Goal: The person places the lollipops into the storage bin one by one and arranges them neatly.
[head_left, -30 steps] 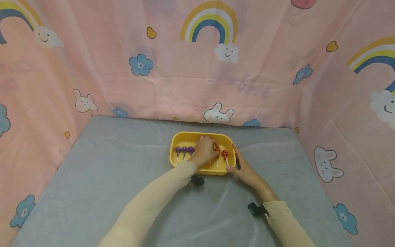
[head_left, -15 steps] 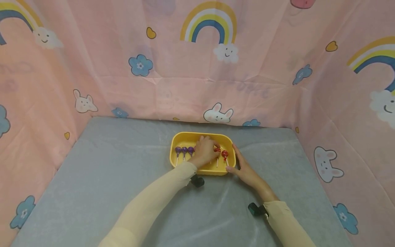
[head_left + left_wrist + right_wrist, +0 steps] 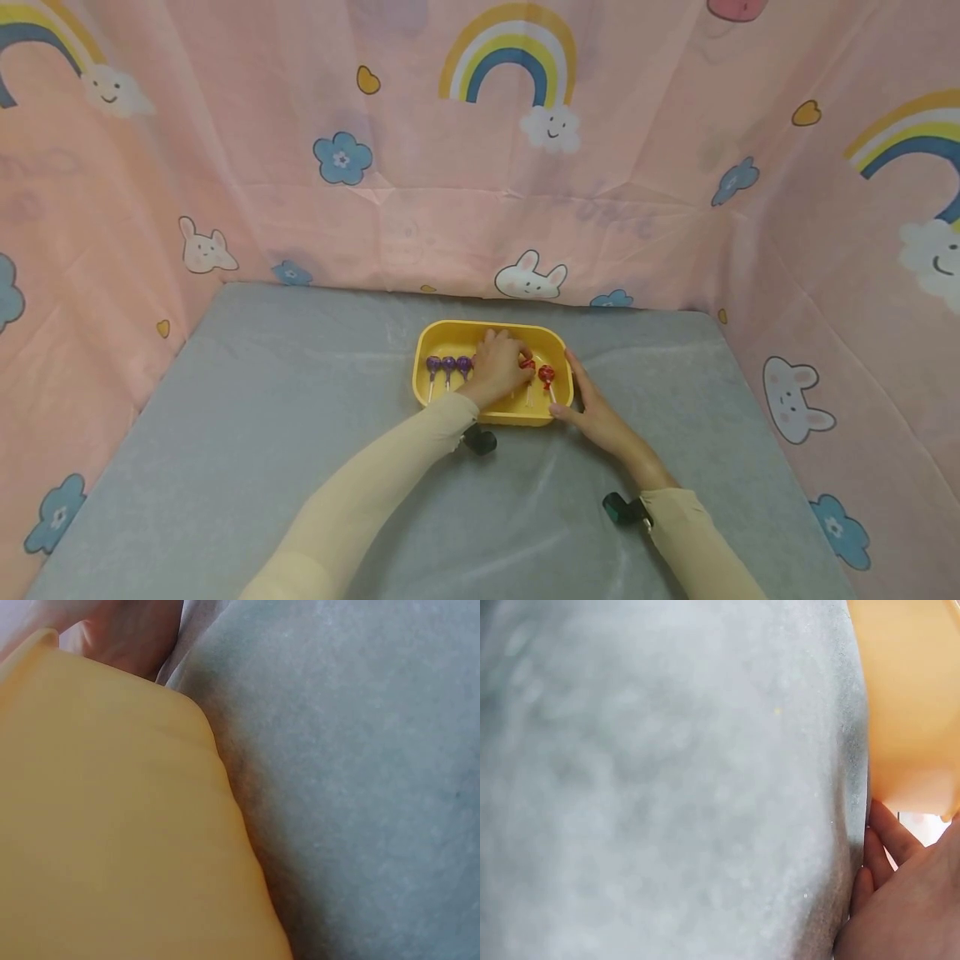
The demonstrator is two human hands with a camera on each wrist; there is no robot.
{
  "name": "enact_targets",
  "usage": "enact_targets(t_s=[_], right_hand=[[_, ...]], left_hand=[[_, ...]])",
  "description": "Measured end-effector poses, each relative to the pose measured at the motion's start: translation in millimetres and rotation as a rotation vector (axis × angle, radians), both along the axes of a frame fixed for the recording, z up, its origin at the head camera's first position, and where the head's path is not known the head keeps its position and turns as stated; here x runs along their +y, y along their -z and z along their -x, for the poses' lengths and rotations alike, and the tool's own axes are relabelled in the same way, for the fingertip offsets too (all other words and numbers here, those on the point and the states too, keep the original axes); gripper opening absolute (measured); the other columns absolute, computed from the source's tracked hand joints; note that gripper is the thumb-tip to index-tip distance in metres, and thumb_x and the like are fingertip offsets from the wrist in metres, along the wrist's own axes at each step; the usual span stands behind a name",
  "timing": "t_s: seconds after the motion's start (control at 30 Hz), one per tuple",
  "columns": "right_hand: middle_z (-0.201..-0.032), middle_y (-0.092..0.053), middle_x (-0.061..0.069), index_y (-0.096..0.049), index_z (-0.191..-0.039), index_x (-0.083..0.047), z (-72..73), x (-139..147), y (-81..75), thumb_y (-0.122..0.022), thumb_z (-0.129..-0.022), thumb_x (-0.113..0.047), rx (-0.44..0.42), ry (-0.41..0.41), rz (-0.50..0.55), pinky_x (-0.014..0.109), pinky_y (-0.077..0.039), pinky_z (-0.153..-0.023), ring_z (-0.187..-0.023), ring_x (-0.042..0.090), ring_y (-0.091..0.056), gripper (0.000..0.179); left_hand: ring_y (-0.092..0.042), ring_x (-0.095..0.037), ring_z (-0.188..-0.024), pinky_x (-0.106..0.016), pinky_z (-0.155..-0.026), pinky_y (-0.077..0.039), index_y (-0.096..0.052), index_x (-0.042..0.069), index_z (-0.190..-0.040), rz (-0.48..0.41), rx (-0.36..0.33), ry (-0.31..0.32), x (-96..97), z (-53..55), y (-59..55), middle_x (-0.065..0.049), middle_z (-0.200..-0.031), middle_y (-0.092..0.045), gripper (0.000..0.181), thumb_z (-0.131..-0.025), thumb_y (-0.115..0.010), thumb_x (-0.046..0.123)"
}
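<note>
A yellow plastic box (image 3: 491, 419) holds a row of lollipops. Purple lollipops (image 3: 448, 364) lie at its left, sticks toward the front. At the right is a red lollipop (image 3: 547, 374), slightly tilted. My left hand (image 3: 497, 367) reaches down inside the box, thumb and forefinger pinching another red lollipop (image 3: 528, 365) by its head; it covers the middle of the row. My right hand (image 3: 600, 417) grips the box's right end, thumb at the front corner and fingers along the side. In the right wrist view, fingers (image 3: 889, 832) touch the box wall (image 3: 915, 705).
A grey cloth (image 3: 300, 400) covers the table under the box. Pink curtains (image 3: 420, 217) printed with rainbows and rabbits hang behind and on both sides. A dark wrist camera (image 3: 480, 439) sits on the left wrist, another camera (image 3: 624, 509) on the right.
</note>
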State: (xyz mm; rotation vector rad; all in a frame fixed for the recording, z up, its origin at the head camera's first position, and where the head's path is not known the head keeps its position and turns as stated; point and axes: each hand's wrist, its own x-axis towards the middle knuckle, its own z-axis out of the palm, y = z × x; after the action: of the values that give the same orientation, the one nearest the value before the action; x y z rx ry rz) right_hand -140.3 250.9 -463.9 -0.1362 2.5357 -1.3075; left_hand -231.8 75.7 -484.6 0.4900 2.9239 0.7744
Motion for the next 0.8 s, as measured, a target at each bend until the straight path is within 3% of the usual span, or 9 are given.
enact_targets(t_s=[0.17,0.33,0.47,0.6,0.8], right_hand=[[-0.168,-0.002,0.016,0.003,-0.160,-0.019,2.4,2.3,3.6,-0.064,-0.095,-0.029,0.011,-0.007,-0.006,0.068,-0.012,-0.120,-0.154,0.043,-0.007,0.094],[-0.169,-0.002,0.013,0.005,-0.160,-0.027,9.9,11.3,26.1,-0.066,-0.094,-0.032,0.035,-0.009,-0.004,0.068,-0.013,-0.120,-0.154,0.042,-0.007,0.097],[-0.169,-0.001,0.008,0.006,-0.158,-0.037,14.3,17.5,42.0,-0.066,-0.094,-0.035,0.057,-0.003,-0.005,0.067,-0.012,-0.121,-0.155,0.038,-0.007,0.096],[-0.169,-0.002,0.007,0.006,-0.157,-0.040,15.9,19.5,46.3,-0.066,-0.094,-0.038,0.066,0.002,0.000,0.069,-0.011,-0.120,-0.155,0.039,-0.007,0.096],[-0.169,-0.002,0.007,0.006,-0.157,-0.040,16.0,18.3,44.8,-0.065,-0.094,-0.040,0.071,-0.008,-0.017,0.068,-0.012,-0.120,-0.155,0.038,-0.007,0.096]], left_hand=[[-0.043,-0.018,-0.096,-0.031,-0.080,-0.036,-0.076,0.021,-0.108,0.014,0.005,0.022,0.3,-0.8,-1.3,0.002,-0.100,-0.060,0.027,-0.086,-0.076,0.038],[-0.043,-0.018,-0.096,-0.031,-0.078,-0.036,-0.075,0.022,-0.110,0.002,-0.013,0.027,0.3,-0.9,-1.6,0.002,-0.102,-0.061,0.028,-0.088,-0.074,0.038],[-0.043,-0.017,-0.098,-0.033,-0.084,-0.038,-0.074,0.021,-0.114,0.000,-0.014,0.082,1.8,-0.1,-3.2,0.003,-0.106,-0.063,0.028,-0.091,-0.070,0.038],[-0.043,-0.017,-0.101,-0.034,-0.091,-0.038,-0.073,0.021,-0.117,0.018,-0.014,0.144,4.3,0.6,-5.7,0.002,-0.113,-0.064,0.030,-0.094,-0.067,0.038],[-0.041,-0.017,-0.104,-0.033,-0.093,-0.038,-0.071,0.021,-0.120,0.076,-0.034,0.178,7.2,0.8,-6.1,0.001,-0.117,-0.062,0.034,-0.094,-0.064,0.043]])
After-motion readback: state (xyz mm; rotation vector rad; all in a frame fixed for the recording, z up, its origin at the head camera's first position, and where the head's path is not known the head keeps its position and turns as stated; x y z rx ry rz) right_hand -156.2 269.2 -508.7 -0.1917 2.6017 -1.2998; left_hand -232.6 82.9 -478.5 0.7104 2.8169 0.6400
